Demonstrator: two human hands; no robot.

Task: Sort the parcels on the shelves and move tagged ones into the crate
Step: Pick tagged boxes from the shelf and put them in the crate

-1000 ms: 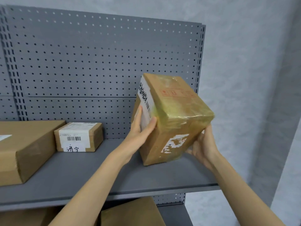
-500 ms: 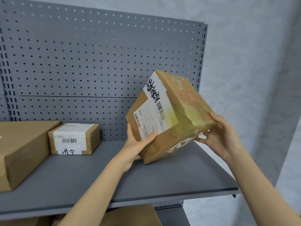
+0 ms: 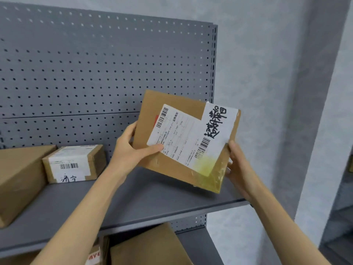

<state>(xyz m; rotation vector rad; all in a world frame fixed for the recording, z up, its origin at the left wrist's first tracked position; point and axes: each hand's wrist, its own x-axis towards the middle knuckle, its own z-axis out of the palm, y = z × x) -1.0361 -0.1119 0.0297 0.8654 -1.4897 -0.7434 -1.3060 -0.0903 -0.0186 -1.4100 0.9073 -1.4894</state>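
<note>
Overhead, grey steel shelf (image 3: 156, 199) against perforated back panel (image 3: 95, 64), pale wall (image 3: 267, 54).

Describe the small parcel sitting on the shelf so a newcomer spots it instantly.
On the grey pegboard shelf, look left of the hands. The small parcel sits against the back panel, beside a bigger plain box. Only it has a white barcode label with black handwriting on its front.
</note>
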